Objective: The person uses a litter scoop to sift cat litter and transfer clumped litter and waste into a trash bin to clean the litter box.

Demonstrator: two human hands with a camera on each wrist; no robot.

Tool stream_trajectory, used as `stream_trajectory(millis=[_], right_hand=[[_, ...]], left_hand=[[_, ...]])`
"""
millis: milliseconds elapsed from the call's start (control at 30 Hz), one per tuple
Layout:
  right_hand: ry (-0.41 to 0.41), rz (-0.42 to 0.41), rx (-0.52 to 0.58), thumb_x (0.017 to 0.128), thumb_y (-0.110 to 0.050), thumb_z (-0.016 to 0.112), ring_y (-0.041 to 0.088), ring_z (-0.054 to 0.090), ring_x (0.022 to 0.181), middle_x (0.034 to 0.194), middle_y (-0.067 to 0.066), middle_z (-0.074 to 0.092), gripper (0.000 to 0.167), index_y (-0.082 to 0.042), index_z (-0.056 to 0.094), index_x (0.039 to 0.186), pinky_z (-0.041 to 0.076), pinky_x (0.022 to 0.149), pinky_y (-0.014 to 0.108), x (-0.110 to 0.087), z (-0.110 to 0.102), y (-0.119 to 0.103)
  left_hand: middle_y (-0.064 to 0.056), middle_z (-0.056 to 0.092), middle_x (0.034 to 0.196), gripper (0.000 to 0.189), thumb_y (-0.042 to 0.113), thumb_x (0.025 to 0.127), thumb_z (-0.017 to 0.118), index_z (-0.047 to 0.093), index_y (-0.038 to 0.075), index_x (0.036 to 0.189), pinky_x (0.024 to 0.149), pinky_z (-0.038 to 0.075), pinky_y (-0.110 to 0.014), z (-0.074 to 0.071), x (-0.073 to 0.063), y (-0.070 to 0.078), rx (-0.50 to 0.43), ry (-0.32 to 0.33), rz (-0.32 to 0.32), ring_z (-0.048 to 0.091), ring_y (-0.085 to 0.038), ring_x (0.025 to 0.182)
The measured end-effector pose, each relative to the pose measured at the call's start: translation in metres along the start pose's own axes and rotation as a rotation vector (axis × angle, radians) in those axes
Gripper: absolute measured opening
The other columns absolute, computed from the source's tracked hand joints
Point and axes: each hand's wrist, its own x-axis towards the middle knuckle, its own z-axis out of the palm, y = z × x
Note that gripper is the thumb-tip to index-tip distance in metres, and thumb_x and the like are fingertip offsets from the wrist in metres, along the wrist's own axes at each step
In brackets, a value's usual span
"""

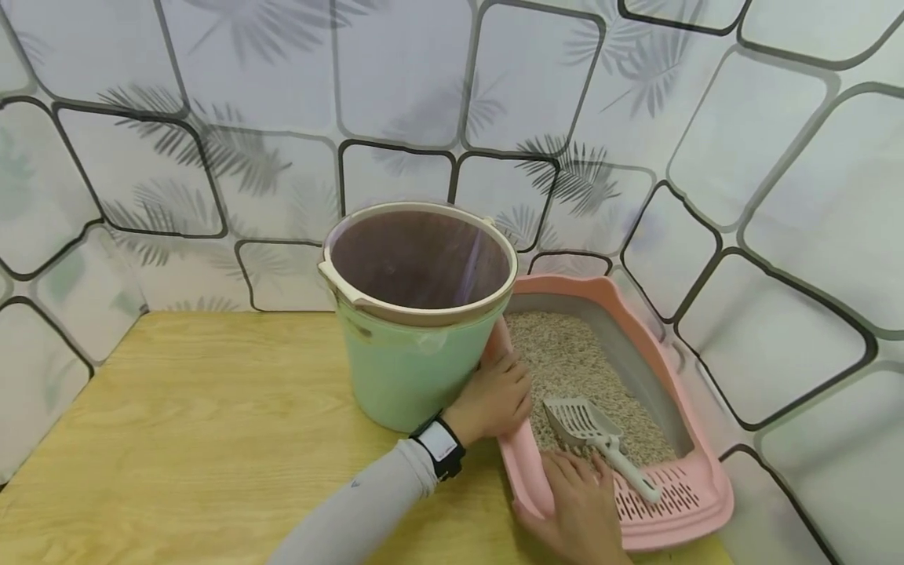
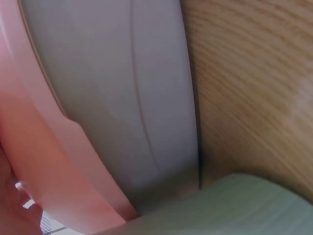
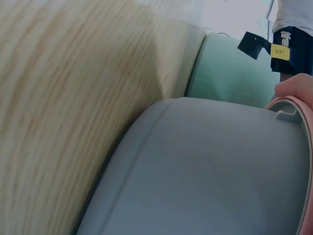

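Observation:
A litter box (image 1: 688, 416) with a pink rim and a grey base stands at the right, filled with beige granular litter (image 1: 568, 353). My left hand (image 1: 497, 396) grips its left rim, close beside the bucket. Lower down, my right hand (image 1: 582, 502) holds the same rim near the front corner, fingers lying over the edge. A grey slotted litter scoop (image 1: 600, 443) rests on the litter, its handle over the perforated front ledge. The grey outer wall (image 2: 107, 98) fills much of the left wrist view. In the right wrist view, the grey base (image 3: 205, 161) hides most of the rim.
A pale green bucket (image 1: 406, 377) with a cream rim and dark interior stands left of the litter box, right against it or nearly so. Wooden tabletop (image 1: 212, 416) extends to the left. Patterned wall covering (image 1: 410, 86) rises behind and along the right side.

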Motion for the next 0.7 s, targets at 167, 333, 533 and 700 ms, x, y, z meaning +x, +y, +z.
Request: stream_trajectory(millis=[167,333,533,700], right_hand=[[0.015,-0.054,0.014,0.068,-0.068,0.064,0.025,0.064,0.093,0.101,0.004,0.072,0.068,-0.011,0.071,0.104,0.040,0.090,0.059,-0.006,-0.003,0.007],[0.025,-0.120,0.070,0.070,-0.069,0.063,0.023,0.065,0.094,0.102,0.001,0.072,0.067,-0.012,0.071,0.106,0.038,0.089,0.055,-0.011,-0.003,0.019],[0.060,-0.217,0.145,0.078,-0.072,0.055,0.022,0.064,0.091,0.101,0.000,0.072,0.067,-0.013,0.072,0.106,0.034,0.091,0.046,-0.016,-0.005,0.035],[0.101,-0.222,0.147,0.080,-0.071,0.053,0.021,0.064,0.086,0.098,0.001,0.072,0.068,-0.011,0.072,0.104,0.037,0.086,0.044,-0.018,-0.004,0.033]], left_hand=[[0.004,0.059,0.099,0.029,0.030,0.098,0.036,0.058,0.019,0.082,0.113,0.033,-0.034,0.001,-0.007,0.006,-0.004,0.066,-0.005,0.050,-0.016,0.115],[0.004,0.059,0.097,0.029,0.030,0.097,0.037,0.057,0.019,0.079,0.109,0.035,-0.036,0.000,-0.014,0.013,-0.006,0.132,-0.039,0.050,-0.017,0.110],[0.003,0.059,0.102,0.033,0.035,0.100,0.033,0.062,0.018,0.093,0.112,0.033,-0.038,-0.010,-0.026,0.027,-0.001,0.098,-0.071,0.049,-0.018,0.114],[0.003,0.060,0.104,0.039,0.039,0.102,0.029,0.063,0.020,0.095,0.109,0.034,-0.034,-0.014,-0.028,0.013,-0.001,0.043,-0.029,0.052,-0.016,0.110]])
